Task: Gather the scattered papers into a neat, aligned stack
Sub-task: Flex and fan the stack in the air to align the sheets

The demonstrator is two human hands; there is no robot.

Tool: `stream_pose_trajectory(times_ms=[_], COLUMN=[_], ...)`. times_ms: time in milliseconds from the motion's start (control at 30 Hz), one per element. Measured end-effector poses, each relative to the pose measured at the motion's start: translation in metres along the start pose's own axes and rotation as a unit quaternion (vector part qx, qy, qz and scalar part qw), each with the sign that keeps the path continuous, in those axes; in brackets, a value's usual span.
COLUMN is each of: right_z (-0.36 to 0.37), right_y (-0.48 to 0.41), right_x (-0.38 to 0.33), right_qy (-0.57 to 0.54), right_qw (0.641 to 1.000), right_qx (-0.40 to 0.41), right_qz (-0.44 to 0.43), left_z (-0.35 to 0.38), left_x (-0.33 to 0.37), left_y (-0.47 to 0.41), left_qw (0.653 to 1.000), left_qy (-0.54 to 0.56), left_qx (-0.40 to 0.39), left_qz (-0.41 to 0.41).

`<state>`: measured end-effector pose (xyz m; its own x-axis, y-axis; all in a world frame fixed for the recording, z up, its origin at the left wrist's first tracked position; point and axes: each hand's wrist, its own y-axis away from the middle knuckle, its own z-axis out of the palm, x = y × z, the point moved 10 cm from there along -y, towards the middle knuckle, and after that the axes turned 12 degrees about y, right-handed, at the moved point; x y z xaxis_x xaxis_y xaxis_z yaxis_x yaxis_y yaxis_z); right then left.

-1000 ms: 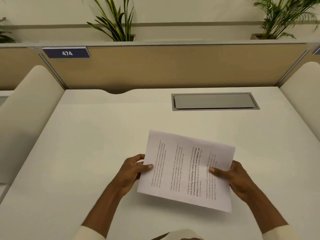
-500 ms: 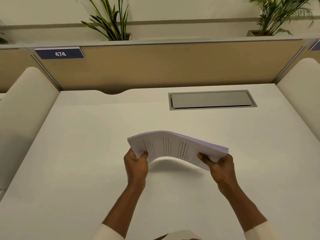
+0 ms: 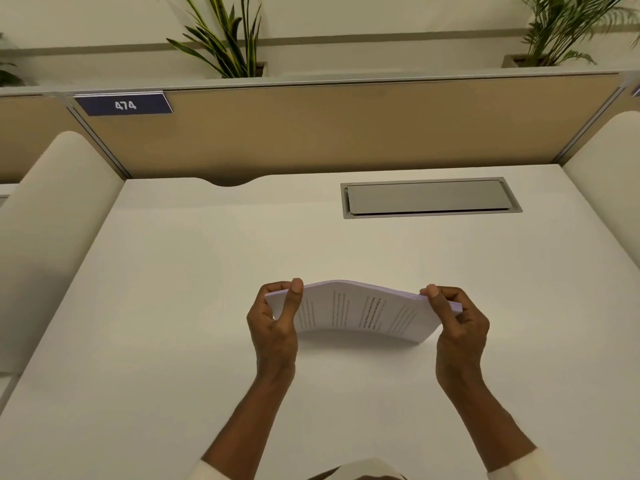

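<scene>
A stack of white printed papers [image 3: 360,311] stands on its long edge on the white desk [image 3: 173,306], bowed slightly upward in the middle, its printed face toward me. My left hand [image 3: 275,325] grips the stack's left end, thumb on the front. My right hand [image 3: 459,327] grips the right end the same way. The sheets look gathered together; their far side is hidden.
A grey cable hatch [image 3: 429,197] is set into the desk at the back right. A tan partition [image 3: 346,129] with a "474" label [image 3: 124,105] closes the far edge. Curved white side dividers [image 3: 52,220] flank the desk. Potted plants stand behind the partition.
The papers went from lying tilted face-up in my hands to standing on edge on the desk. Both hands shifted to the stack's ends and moved forward.
</scene>
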<state>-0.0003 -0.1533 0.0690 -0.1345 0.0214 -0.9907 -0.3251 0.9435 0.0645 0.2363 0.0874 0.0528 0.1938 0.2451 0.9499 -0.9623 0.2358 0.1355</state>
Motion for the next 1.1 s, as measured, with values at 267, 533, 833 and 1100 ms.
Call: stream_pose_trajectory(times_ms=[267, 533, 833, 1100], right_z=[0.000, 0.005, 0.005, 0.005], right_y=[-0.008, -0.006, -0.012, -0.015], right_x=[0.002, 0.007, 0.054, 0.060], right_qy=[0.001, 0.030, 0.085, 0.104], right_qw=[1.000, 0.998, 0.991, 0.989], right_qx=[0.019, -0.061, -0.081, -0.081], right_qz=[0.019, -0.014, 0.058, 0.064], left_z=[0.000, 0.004, -0.007, -0.009], left_x=[-0.004, -0.005, -0.030, -0.041], left_y=[-0.007, -0.005, -0.009, -0.011], left_qw=[0.999, 0.998, 0.989, 0.989], left_qy=[0.021, -0.044, -0.143, -0.144], left_qx=[0.041, -0.041, -0.033, -0.039], left_qz=[-0.024, 0.022, -0.019, -0.023])
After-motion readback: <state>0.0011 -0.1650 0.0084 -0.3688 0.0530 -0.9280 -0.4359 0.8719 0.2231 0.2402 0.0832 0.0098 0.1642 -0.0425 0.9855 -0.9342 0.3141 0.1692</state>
